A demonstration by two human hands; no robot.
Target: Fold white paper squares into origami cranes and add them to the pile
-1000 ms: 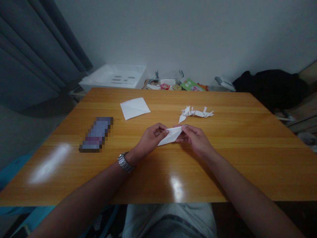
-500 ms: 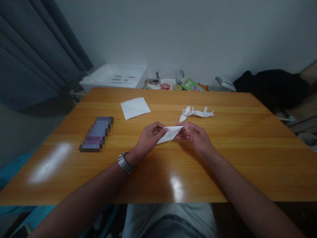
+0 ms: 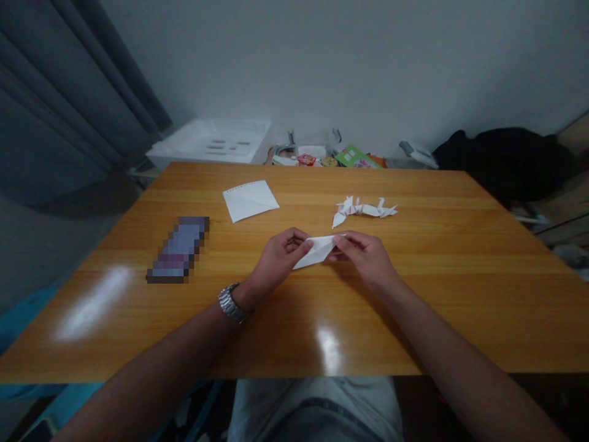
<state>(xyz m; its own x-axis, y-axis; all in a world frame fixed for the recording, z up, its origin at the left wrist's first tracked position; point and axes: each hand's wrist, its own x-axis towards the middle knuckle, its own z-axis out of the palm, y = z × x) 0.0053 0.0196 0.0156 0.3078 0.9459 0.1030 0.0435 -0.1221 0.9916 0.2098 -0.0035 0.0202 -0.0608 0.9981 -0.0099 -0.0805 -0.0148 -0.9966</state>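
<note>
A folded piece of white paper (image 3: 316,252) is held between both hands just above the wooden table (image 3: 414,294). My left hand (image 3: 276,261), with a metal watch at its wrist, pinches the paper's left end. My right hand (image 3: 365,258) pinches the paper's pointed right end with curled fingers. Beyond the hands, finished white folded paper figures (image 3: 363,210) lie on the table. A flat white sheet of notepaper (image 3: 250,200) lies further left.
A blurred dark rectangular object (image 3: 178,249) lies on the table's left part. Behind the table stand a white plastic box (image 3: 211,143), small colourful clutter (image 3: 331,158) and a black bag (image 3: 506,158). A dark curtain (image 3: 59,98) hangs at left.
The hands shifted only slightly while working the paper; its right tip was lifted a bit half a second ago and now sits lower between my right fingers.
</note>
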